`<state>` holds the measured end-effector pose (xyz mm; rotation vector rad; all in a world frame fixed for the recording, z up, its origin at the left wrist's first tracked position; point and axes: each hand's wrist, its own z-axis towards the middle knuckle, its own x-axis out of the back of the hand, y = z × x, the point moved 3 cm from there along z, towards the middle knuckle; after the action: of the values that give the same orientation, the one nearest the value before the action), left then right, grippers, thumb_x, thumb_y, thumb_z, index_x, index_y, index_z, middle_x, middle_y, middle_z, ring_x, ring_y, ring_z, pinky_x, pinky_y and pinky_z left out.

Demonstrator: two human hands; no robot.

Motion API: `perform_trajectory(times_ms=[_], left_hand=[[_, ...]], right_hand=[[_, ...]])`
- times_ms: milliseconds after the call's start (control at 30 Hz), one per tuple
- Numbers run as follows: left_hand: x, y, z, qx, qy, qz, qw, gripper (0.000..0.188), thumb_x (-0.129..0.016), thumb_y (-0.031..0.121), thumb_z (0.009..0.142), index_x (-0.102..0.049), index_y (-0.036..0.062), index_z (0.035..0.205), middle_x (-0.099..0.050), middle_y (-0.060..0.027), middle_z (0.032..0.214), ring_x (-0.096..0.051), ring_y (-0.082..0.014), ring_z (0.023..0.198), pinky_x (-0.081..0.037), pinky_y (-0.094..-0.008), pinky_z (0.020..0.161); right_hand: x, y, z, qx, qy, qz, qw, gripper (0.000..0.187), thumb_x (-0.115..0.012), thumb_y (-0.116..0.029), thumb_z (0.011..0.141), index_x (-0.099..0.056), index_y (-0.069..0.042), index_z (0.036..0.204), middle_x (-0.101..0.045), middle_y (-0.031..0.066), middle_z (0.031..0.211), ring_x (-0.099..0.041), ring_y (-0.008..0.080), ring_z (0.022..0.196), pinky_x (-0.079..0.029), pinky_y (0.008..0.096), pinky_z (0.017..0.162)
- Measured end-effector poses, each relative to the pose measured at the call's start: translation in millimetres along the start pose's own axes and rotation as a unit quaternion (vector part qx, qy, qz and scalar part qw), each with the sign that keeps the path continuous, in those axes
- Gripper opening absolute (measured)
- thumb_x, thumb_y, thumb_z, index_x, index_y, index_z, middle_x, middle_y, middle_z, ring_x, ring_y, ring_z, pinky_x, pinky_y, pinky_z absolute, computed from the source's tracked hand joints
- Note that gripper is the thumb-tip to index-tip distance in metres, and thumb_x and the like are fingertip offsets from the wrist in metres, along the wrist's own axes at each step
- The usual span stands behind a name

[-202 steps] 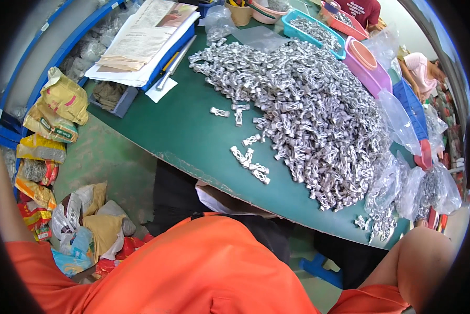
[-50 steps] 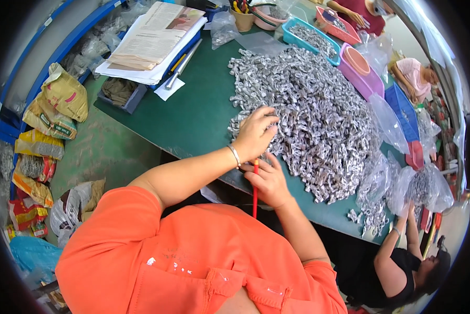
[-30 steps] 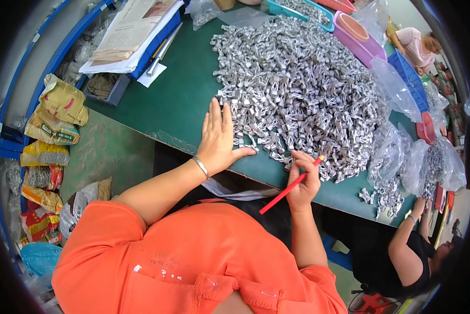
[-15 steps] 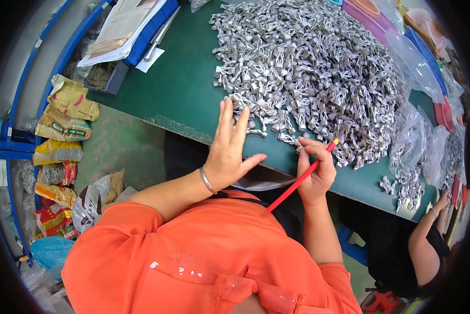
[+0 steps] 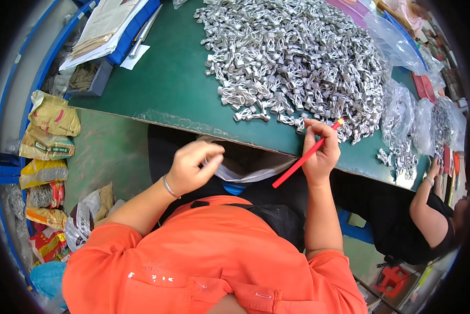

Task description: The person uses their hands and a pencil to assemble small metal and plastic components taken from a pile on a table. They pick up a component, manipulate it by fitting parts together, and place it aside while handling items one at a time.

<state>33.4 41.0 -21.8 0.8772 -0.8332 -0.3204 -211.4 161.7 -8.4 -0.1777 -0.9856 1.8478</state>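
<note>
My right hand (image 5: 321, 159) grips a slim red rod (image 5: 303, 165) with a yellow end, just in front of the near edge of a large heap of small grey metal looped fittings (image 5: 297, 57). Its fingertips are close to a few fittings at the heap's edge. My left hand (image 5: 193, 165), a bracelet at the wrist, hangs off the table over the left side of an open white sack (image 5: 245, 170). Its fingers are curled in and slightly blurred; whether anything small is inside them is hidden.
The green table (image 5: 177, 78) carries the heap, a blue tray (image 5: 125, 44) with papers, and clear plastic bags (image 5: 399, 115) of fittings. Packed sacks (image 5: 49, 141) stand on the left floor by blue shelving. At right, a person in black (image 5: 412, 220) sits close by.
My left hand has drawn back from the heap's edge to over the sack, its spread fingers now curled. The right hand still holds the red rod. The view has shifted somewhat.
</note>
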Motion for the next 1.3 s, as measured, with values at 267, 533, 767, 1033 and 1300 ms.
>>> perform_trajectory(times_ms=[267, 533, 767, 1033, 1300], left_hand=[[-87.6, -69.8, -36.9, 0.081, -0.503, 0.096, 0.855, 0.054, -0.063, 0.026, 0.083, -0.046, 0.0138, 0.133, -0.065, -0.0197, 0.095, -0.062, -0.0380, 0.086, -0.048, -0.0432, 0.078], [-93.6, -59.2, -33.0, 0.046, -0.572, 0.151, 0.805, 0.050, -0.044, 0.009, 0.083, -0.053, 0.0262, 0.129, -0.065, -0.0175, 0.103, -0.063, -0.0349, 0.090, -0.048, -0.0412, 0.077], [-98.5, -68.3, -46.7, -0.024, -0.575, 0.153, 0.803, 0.052, -0.047, 0.011, 0.083, -0.049, 0.0294, 0.132, -0.065, -0.0174, 0.084, -0.063, -0.0339, 0.074, -0.049, -0.0426, 0.068], [-57.1, -64.1, -21.6, 0.149, -0.420, 0.002, 0.895, 0.043, -0.058, 0.014, 0.085, -0.050, 0.0061, 0.126, -0.063, -0.0216, 0.097, -0.061, -0.0366, 0.087, -0.049, -0.0421, 0.076], [-51.9, -14.9, 7.6, -0.018, -0.295, -0.089, 0.951, 0.030, -0.059, 0.008, 0.085, -0.059, 0.0045, 0.114, -0.064, -0.0146, 0.089, -0.063, -0.0292, 0.082, -0.051, -0.0356, 0.073]], right_hand=[[4.0, -0.3, -4.2, 0.041, 0.003, 0.021, 0.999, 0.015, -0.056, 0.012, 0.080, -0.054, 0.002, 0.090, -0.066, 0.0166, 0.089, -0.064, 0.0214, 0.080, -0.050, 0.0297, 0.075], [-12.7, -8.1, -84.4, -0.167, -0.389, 0.154, 0.893, 0.019, -0.068, -0.011, 0.076, -0.058, -0.001, 0.089, -0.067, 0.0143, 0.086, -0.065, 0.0293, 0.080, -0.051, 0.0338, 0.073], [-18.4, 33.6, -110.8, -0.191, -0.646, -0.146, 0.725, 0.033, -0.054, -0.037, 0.090, -0.058, -0.005, 0.089, -0.063, 0.0203, 0.078, -0.062, 0.0379, 0.077, -0.049, 0.0416, 0.067], [30.6, -33.2, -14.5, -0.084, -0.213, 0.137, 0.964, 0.018, -0.068, 0.005, 0.077, -0.051, -0.001, 0.075, -0.063, 0.0085, 0.075, -0.060, 0.0176, 0.064, -0.048, 0.0272, 0.063], [9.1, -6.0, 10.6, 0.035, -0.112, -0.161, 0.980, 0.024, -0.072, 0.006, 0.071, -0.051, -0.002, 0.081, -0.062, 0.0109, 0.081, -0.056, 0.0256, 0.065, -0.047, 0.0302, 0.063]])
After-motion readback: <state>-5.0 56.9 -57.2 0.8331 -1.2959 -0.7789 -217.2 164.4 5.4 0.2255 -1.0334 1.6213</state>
